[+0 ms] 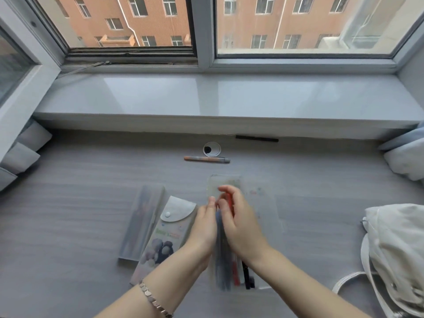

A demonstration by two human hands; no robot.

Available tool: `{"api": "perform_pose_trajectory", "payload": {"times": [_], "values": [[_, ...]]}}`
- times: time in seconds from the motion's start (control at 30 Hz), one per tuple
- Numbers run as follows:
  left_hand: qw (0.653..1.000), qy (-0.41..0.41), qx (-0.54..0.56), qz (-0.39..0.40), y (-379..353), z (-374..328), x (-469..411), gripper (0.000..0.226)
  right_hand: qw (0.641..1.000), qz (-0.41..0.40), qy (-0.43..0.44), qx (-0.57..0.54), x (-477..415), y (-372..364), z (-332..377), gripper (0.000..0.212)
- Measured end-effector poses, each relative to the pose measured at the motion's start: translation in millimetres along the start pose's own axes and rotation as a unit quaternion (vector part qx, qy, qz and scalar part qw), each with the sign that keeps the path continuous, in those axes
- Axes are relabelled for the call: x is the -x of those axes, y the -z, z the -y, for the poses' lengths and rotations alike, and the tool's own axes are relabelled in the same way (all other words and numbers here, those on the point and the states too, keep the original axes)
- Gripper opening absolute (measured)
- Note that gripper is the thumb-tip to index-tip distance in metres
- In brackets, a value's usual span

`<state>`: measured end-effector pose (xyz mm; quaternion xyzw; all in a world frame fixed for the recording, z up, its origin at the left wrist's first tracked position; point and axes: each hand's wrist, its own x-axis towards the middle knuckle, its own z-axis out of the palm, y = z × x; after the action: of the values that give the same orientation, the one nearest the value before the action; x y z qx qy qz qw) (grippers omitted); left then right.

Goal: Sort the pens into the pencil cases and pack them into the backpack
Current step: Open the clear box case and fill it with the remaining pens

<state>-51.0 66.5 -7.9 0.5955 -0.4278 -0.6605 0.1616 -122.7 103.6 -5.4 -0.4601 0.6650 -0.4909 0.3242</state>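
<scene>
A clear pencil case [263,216] lies open in front of me with several pens [234,274] inside. My right hand [238,223] is over it, fingers curled round a red pen. My left hand [204,226] touches the case's left side with straight fingers, next to a blue pen. To the left lie a printed pencil case [165,239] with a snap flap and a frosted pencil case [142,221]. An orange pen [206,159] lies farther back on the desk. The white backpack [397,251] sits at the right edge.
A black pen-like object [257,138] lies under the windowsill. A round cable hole [211,149] is set in the grey desk [80,203]. Grey cushions [20,154] sit at the left, pale fabric [406,157] at the right.
</scene>
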Motion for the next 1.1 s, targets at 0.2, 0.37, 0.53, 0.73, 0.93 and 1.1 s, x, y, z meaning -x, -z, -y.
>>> {"api": "perform_pose_trajectory", "payload": {"times": [0.2, 0.37, 0.53, 0.73, 0.93, 1.1], "values": [[1.000, 0.000, 0.010, -0.010, 3, -6, -6, 0.048, 0.921, -0.029, 0.213, 0.324, -12, 9, -28, 0.023], [0.999, -0.011, -0.029, -0.044, 11, -22, -22, 0.052, 0.965, -0.038, 0.165, 0.198, -60, 29, -22, 0.030], [0.996, -0.019, -0.056, -0.072, 22, -33, -42, 0.045, 0.962, 0.023, -0.070, 0.262, -158, 48, -39, 0.020], [0.995, -0.005, -0.073, -0.073, 29, -37, -69, 0.036, 0.864, 0.272, -0.077, 0.417, -208, 27, -68, 0.032], [0.994, -0.004, -0.093, -0.057, 26, -39, -87, 0.036, 0.893, 0.263, -0.006, 0.365, -205, 41, -83, 0.020], [0.995, 0.001, -0.091, -0.030, 20, -36, -96, 0.034, 0.997, 0.038, 0.013, 0.065, -192, 87, -67, 0.017]]}}
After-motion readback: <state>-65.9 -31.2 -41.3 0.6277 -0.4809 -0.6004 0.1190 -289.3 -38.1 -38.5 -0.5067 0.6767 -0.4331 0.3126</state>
